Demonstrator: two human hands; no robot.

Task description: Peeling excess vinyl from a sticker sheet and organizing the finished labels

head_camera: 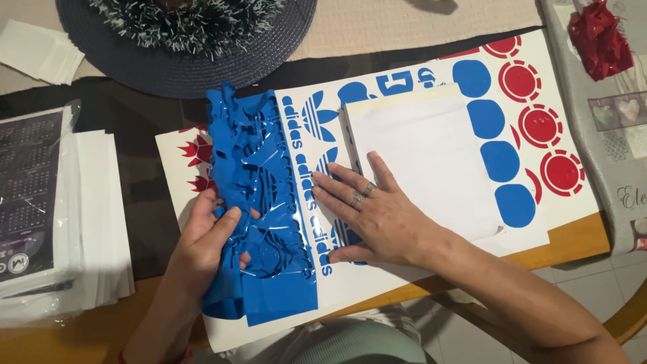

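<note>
A crumpled strip of glossy blue film (259, 202) lies peeled up along the left part of a white sheet (377, 269), wrinkled and folded on itself, with cut-out holes where shapes have stayed behind. The left hand (209, 236) grips the film's left edge: the thumb lies across the top, and the other fingers are curled underneath, out of sight. The right hand (374, 212) lies flat on the sheet just right of the film, palm down, fingers (333, 185) spread and pressing the sheet; two rings show on them.

The sheet is smooth backing paper carrying blue cut shapes and lettering; further right are rounded blue patches (499, 158) and red ringed discs (539, 125). A plain white paper (424, 168) lies over the sheet's middle, hiding what is under it. A second sheet with red flame-like shapes (192, 155) peeks out at the left, mostly covered by the film.

The wooden surface (573, 239) shows at the lower edge, and a tiled floor lies beyond it. At the left, a stack of white sheets (101, 222) in clear wrap is cut off by the frame. At the top, a dark woven round mat (195, 64) holds green tinsel (189, 20), cropped. Crinkled red foil (596, 37) sits at the upper right on a grey patterned cloth (617, 155).
</note>
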